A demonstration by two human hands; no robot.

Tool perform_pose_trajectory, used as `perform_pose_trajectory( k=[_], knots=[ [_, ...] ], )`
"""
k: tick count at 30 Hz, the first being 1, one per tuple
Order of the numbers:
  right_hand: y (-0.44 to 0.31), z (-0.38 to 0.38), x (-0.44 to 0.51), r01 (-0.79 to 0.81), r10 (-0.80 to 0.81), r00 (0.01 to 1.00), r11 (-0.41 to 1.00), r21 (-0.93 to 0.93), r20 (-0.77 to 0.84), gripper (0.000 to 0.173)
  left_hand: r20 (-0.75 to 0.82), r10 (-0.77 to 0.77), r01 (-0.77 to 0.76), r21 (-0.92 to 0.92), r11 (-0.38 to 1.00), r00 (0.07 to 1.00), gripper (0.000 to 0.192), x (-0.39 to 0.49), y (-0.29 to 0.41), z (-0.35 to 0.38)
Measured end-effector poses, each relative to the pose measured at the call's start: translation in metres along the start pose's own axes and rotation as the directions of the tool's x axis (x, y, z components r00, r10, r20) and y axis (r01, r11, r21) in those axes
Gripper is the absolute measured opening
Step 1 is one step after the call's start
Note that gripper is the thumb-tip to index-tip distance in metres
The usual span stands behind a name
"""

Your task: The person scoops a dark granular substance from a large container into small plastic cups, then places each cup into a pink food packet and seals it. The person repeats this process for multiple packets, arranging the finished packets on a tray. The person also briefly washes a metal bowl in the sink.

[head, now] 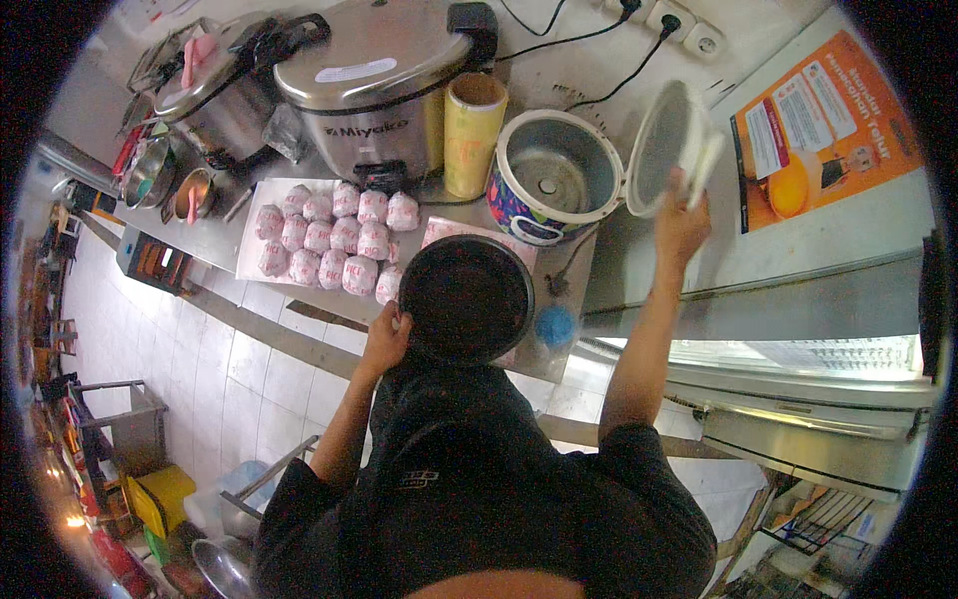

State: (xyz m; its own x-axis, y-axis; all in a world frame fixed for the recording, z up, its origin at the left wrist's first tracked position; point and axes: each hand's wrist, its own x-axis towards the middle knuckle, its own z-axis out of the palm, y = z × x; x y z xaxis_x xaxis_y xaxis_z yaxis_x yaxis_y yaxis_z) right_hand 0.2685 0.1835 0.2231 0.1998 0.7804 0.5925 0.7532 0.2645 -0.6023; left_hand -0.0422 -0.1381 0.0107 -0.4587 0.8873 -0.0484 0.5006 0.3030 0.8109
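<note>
My left hand [388, 337] grips the rim of a dark round inner pot [465, 299], held at the steel counter's front edge close to my body. On the right, my right hand [682, 224] has hold of the white lid [662, 150] of a small rice cooker [555, 180]. This lid is raised on its hinge side and looks blurred. Inside the cooker's patterned body the bare metal bottom with its round centre plate shows. Left of the pot, several paper-wrapped rice portions [345, 233] stand in rows on a white sheet [251, 254].
Behind stand a large Miyako rice cooker [367, 142], a yellow wrap roll [468, 142] and another steel cooker [224, 105]. Metal bowls [193, 193] sit at left. A blue round object [554, 325] and a plug [557, 283] lie at the counter's right. Sockets [670, 26] hold cords above.
</note>
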Motion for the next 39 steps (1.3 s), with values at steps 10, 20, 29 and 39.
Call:
perform_pose_trajectory(
  k=[10,20,29,39],
  knots=[
    [-0.055,0.074,-0.071,0.294,-0.285,0.896,0.956,0.027,0.341,0.055,-0.149,-0.182,0.171,-0.084,0.982,0.972,0.017,-0.048,0.058,-0.039],
    [-0.006,0.018,-0.059,0.278,-0.12,0.834,0.935,-0.221,0.539,0.053,-0.142,-0.148,0.137,-0.085,0.987,0.979,0.021,-0.076,0.044,-0.082],
    [-0.029,0.093,-0.054,0.475,-0.338,0.87,0.77,-0.426,0.358,0.049,-0.099,-0.05,0.041,-0.094,0.995,0.994,0.02,-0.091,0.036,-0.137],
    [-0.058,-0.05,-0.336,-0.688,0.11,0.202,0.724,0.061,0.973,0.072,0.093,0.017,-0.011,-0.055,0.998,0.996,0.017,-0.095,0.017,-0.153]
  ],
)
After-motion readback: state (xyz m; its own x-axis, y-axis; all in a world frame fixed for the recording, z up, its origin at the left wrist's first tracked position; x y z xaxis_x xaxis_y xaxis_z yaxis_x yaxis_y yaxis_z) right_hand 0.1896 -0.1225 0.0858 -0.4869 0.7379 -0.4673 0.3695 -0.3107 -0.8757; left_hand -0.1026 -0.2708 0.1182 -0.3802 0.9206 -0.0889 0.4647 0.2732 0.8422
